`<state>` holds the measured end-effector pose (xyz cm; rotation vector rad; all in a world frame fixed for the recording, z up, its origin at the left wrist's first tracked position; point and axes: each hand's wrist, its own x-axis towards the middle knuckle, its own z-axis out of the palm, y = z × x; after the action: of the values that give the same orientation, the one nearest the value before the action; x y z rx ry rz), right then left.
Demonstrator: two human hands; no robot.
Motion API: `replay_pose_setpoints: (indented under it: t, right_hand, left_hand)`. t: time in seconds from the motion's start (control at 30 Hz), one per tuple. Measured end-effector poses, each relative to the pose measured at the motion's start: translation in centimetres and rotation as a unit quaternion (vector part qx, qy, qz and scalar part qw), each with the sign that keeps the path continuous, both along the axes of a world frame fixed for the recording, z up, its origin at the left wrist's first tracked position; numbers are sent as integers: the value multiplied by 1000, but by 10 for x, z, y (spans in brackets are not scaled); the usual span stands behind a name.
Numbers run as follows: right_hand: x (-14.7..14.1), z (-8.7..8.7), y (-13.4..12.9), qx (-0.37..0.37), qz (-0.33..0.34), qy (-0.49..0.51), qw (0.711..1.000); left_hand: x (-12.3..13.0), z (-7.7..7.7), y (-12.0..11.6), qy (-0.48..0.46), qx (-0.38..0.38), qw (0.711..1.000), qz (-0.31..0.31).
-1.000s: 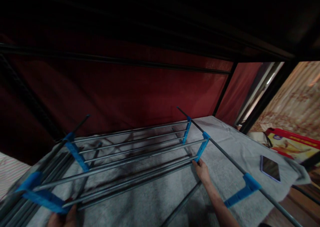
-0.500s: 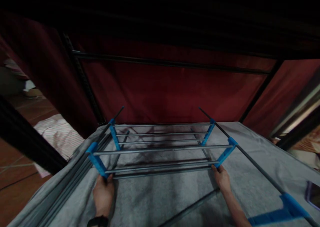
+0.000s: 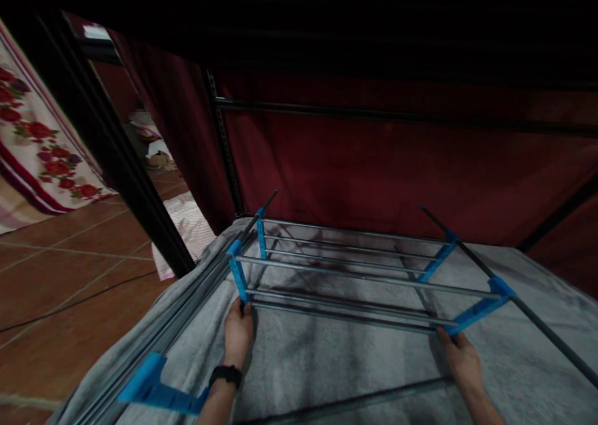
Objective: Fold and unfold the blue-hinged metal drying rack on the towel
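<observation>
A rack frame of grey metal tubes (image 3: pixel 364 278) and blue plastic brackets lies on a grey blanket. My left hand (image 3: pixel 238 328), with a black band on its wrist, pinches the lower end of the left blue bracket (image 3: pixel 238 275). My right hand (image 3: pixel 460 353) grips the lower end of the right blue bracket (image 3: pixel 481 306), fingers closed at the tube joint. Behind these stand two more brackets, joined by thinner crossbars. Another blue bracket (image 3: pixel 163 391) sits on a side tube near my left forearm. A loose tube (image 3: pixel 346 403) lies in front, between my arms.
Several long grey tubes (image 3: pixel 172 325) lie along the blanket's left edge. Dark metal posts (image 3: pixel 126 163) and a red curtain (image 3: pixel 374 169) enclose the bed. Left of it are a tiled floor (image 3: pixel 70 269), a striped cloth (image 3: pixel 187 225) and a flowered cloth (image 3: pixel 47 144).
My view has turned left, so the rack and both hands appear farther right. The left near bracket and the flowered cloth have come into view. Both hands keep their hold on the brackets.
</observation>
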<state>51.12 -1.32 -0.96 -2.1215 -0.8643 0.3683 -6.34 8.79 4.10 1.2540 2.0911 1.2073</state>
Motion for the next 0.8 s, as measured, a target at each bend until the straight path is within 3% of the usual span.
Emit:
replay_pose_setpoints:
  t: [0.23,0.53,0.7,0.8]
  right_hand:
    - [1,-4,0,-41,-3,-26,999]
    - [-3,-6,3,-34,-28,-23,999]
    - [-10,-6,3,-6,-26,-29,999]
    - [-18,-2,5,28,-32,-29,999]
  left_hand:
    - [1,-3,-1,2,-23,1000,2]
    - [4,3,-2,10,-42,999,16]
    - [5,9,0,11,-55,998,16]
    - [-3,3,5,8,-46,999,17]
